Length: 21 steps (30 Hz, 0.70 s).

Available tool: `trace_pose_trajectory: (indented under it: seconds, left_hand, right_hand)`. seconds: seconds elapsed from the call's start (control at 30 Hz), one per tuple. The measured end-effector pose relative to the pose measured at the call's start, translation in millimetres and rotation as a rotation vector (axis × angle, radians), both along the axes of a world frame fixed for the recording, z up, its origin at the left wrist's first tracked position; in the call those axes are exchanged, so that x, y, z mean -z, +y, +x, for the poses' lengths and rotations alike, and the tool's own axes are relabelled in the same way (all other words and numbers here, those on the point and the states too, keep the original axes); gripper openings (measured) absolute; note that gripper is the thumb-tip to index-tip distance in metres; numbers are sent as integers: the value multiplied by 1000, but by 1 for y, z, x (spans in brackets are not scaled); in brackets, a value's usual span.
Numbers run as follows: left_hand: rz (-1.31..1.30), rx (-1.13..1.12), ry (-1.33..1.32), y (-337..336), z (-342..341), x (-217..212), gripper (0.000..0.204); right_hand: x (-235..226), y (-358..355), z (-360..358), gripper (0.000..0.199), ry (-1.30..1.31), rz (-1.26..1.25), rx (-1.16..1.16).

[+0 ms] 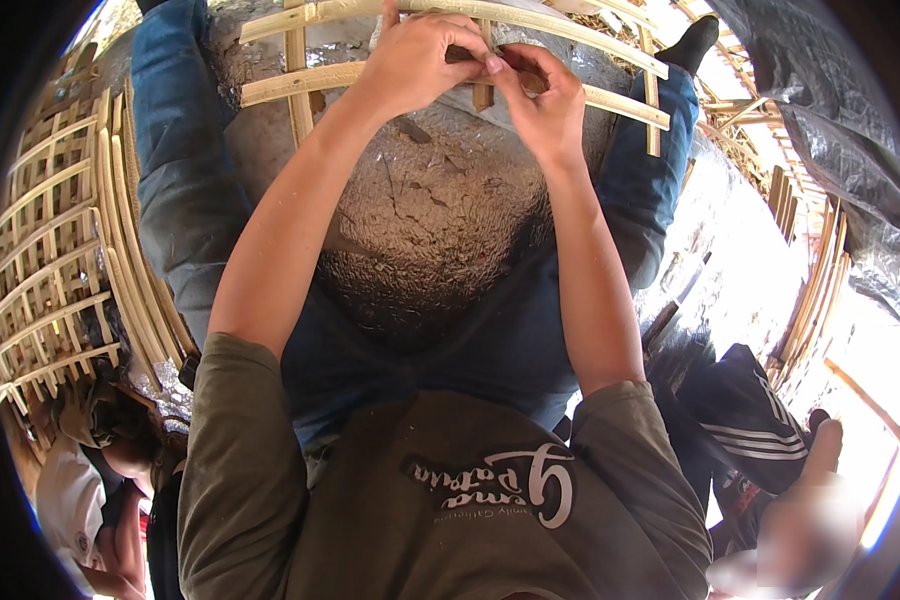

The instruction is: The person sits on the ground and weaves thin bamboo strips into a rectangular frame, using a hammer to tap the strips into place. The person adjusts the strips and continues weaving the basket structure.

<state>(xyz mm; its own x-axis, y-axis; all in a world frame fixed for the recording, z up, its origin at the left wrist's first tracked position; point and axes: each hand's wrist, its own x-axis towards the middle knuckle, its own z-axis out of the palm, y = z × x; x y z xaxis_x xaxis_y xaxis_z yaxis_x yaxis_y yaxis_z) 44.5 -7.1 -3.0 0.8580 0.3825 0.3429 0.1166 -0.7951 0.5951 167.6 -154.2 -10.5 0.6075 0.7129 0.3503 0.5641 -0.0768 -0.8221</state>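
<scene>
Between my outstretched legs lies a frame of pale split-bamboo strips [610, 106], two long strips crossed by shorter ones. My left hand [418, 62] is over the frame's middle, fingers curled, with thumb and fingertips pinched together. From the right, my right hand [550, 98] meets it, its thumb and fingers bent into a pinch near the middle cross strip [483, 96]. The fingertips of both hands almost touch. Whatever small thing they hold is too small and covered to name.
Finished-looking bamboo lattices [50, 240] are stacked at the left, beside long loose strips [135, 250]. A knife [675, 303] lies on the ground to my right. More strips [815, 285] and a grey plastic sheet [830, 110] are farther right. Other people sit at both lower corners.
</scene>
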Motion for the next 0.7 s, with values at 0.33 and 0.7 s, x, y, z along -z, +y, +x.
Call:
trace_pose_trajectory:
  seconds: [0.33,0.7]
  left_hand:
    - [-48,20,55,-1,-1,-7,7]
    - [-150,99,-55,-6,-1,-30,9]
  right_hand:
    - [1,-6,2,35,262,41,-31]
    - [4,-5,5,40,273,74,-49]
